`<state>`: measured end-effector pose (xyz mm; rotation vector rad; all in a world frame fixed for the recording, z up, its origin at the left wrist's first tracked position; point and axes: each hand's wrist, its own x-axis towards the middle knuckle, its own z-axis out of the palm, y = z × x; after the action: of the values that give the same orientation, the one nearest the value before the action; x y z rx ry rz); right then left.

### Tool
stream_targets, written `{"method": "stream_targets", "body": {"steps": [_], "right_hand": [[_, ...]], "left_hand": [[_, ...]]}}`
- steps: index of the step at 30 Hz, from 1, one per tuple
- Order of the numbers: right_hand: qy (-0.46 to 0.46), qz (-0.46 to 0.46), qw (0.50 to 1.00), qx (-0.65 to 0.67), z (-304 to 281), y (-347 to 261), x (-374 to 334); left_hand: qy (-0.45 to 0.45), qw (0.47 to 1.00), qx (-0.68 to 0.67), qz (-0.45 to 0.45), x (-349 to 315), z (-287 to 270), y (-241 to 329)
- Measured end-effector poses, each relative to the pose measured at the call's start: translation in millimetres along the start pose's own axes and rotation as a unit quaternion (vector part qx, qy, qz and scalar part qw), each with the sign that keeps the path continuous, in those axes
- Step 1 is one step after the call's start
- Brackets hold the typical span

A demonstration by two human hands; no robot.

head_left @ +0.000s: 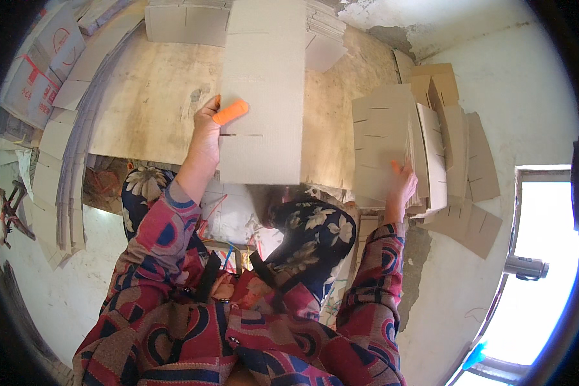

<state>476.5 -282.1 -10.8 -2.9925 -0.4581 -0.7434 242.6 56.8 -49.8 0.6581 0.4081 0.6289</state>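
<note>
A long grey-brown cardboard strip (262,77) with a short slot in its left side is gripped at its left edge by my left hand (206,125). The thumb wears an orange finger cover (231,112) and lies over the strip; the other fingers are mostly hidden beneath. At the right, my right hand (402,185) is at the near right edge of a stack of slotted cardboard sheets (383,138), closed round that edge. Orange also shows on a fingertip of this hand. How many sheets it grips cannot be made out.
More cardboard pieces (476,157) lean by the wall at the right. Stacked cardboard (190,24) stands at the wooden table's (154,90) far side. A long row of sheets (61,154) runs down the left, beside a printed carton (38,77). A bright window (543,257) is at far right.
</note>
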Motion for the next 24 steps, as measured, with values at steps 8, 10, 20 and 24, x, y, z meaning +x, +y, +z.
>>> {"method": "stream_targets", "body": {"steps": [8,10,20,24], "right_hand": [[-0.275,-0.037,0.777,0.566,-68.1,-160.4,-23.7],[-0.244,-0.105,0.771,0.579,-63.6,-186.4,-28.2],[0.031,0.006,0.88,0.474,-26.2,-188.8,32.1],[0.019,0.015,0.868,0.496,-4.1,-178.5,34.0]], "left_hand": [[-0.019,1.0,-0.011,0.0,8.3,30.0,-7.1],[-0.037,0.999,0.027,0.016,21.2,38.1,-2.9],[-0.067,0.731,0.625,0.267,181.8,23.0,40.0],[-0.135,0.531,0.718,0.429,230.0,53.8,8.7]]}}
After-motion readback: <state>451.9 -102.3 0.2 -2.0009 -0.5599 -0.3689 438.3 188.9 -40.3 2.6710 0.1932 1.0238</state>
